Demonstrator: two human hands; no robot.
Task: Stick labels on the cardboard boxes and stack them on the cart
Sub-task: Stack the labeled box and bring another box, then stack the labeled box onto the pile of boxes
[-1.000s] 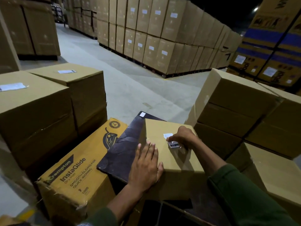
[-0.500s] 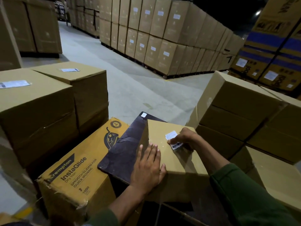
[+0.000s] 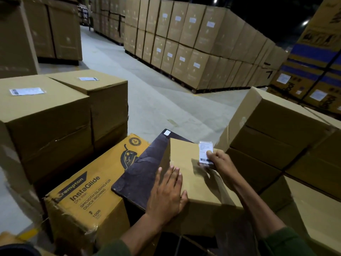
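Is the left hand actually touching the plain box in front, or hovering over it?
Touching. The head view shows the left hand lying flat, fingers straight, on the plain box, its thumb over the near edge, with no gap visible.

plain box [image 3: 191, 174] sits centre on a board [image 3: 140, 174] atop the printed box [image 3: 86, 193], labelled boxes [image 3: 46, 122] to its left, stacked boxes [image 3: 287, 137] right, palletised rows [image 3: 193, 48] behind.

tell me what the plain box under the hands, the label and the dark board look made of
Plain box: matte brown cardboard, creased. Label: probably glossy white printed paper with a barcode, held by the right hand. Dark board: rigid, slightly shiny sheet; material unclear.
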